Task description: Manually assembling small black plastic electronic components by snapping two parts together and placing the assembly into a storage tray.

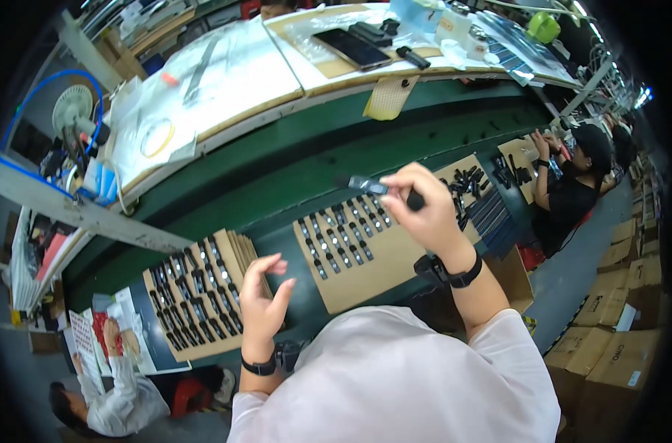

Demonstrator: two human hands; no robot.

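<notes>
My right hand is raised over the bench, its fingers closed around a slim black piece with a shiny, silvery section. A rounded black part also shows between these fingers; whether it belongs to the same piece I cannot tell. Below lies a cardboard sheet with rows of small black-and-silver pieces. My left hand hovers with its fingers apart and nothing in them, between that sheet and a second cardboard sheet bearing more rows of similar pieces.
A pile of loose black parts lies on cardboard at the right. Beyond the green bench runs a white shelf with a tablet-like device. Co-workers sit at left and right. Cartons line the right floor.
</notes>
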